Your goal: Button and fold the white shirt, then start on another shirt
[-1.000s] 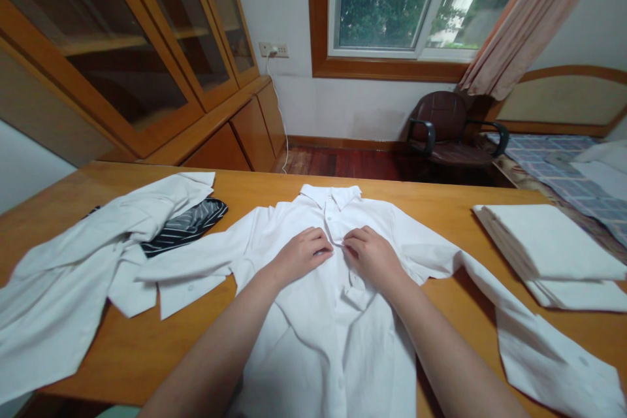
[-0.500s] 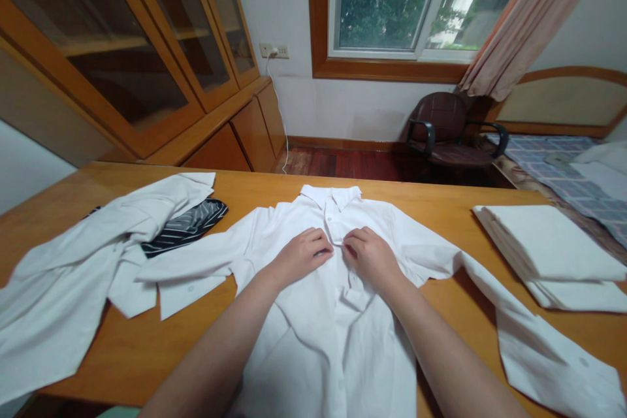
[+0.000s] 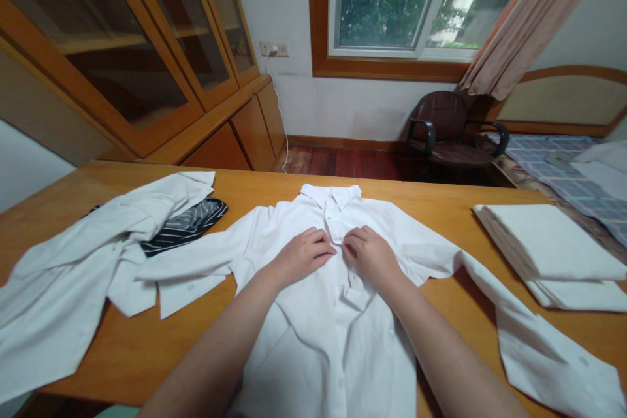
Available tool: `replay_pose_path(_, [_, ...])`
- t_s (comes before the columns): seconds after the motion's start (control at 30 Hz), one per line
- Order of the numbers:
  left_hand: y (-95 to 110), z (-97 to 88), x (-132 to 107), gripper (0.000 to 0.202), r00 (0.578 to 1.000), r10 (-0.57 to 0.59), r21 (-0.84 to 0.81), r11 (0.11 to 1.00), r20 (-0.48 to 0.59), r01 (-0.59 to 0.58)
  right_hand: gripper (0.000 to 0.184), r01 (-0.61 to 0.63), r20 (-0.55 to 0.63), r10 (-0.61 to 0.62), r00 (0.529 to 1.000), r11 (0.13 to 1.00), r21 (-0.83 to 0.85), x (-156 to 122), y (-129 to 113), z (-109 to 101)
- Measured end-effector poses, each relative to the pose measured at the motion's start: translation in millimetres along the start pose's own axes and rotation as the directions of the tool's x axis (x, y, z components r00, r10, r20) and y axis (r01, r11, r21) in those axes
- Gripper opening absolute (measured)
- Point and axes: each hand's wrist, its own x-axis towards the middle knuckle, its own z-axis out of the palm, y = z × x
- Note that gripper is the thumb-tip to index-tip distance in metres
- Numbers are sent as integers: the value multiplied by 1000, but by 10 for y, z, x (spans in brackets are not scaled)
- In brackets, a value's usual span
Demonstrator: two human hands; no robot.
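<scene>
A white button-up shirt lies front up on the table, its collar at the far side and its sleeves spread out left and right. At the chest, my left hand pinches the left side of the button placket, fingers bent and closed. Just across from it, my right hand grips the placket's other edge between thumb and fingers. A small gap separates the two hands. Buttons show above them near the collar; whatever lies under the fingertips is hidden.
On the wooden table, a rumpled white garment lies at left over a black striped cloth. Folded white cloth is stacked at right. Beyond stand a glass-door cabinet, an office chair and a bed.
The fingers of my left hand have shifted very slightly to the right, toward the placket. My right hand and the shirt look the same.
</scene>
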Motion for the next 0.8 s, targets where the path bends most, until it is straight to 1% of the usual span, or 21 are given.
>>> replay_pose_path(0.2, [46,-39,-4,17,996,55,78,995,65,-60,9,-4,7,4,1000,1000,-4,9,-19,-23])
replay_pose_path(0.33, [64,-42,-4,18,994,61,116,991,91,-72,9,-4,10,4,1000,1000,-6,10,-19,-28])
replay_pose_path(0.8, [69,-35,-8,16,995,72,109,991,71,-79,10,-7,5,7,1000,1000,17,4,-17,-34])
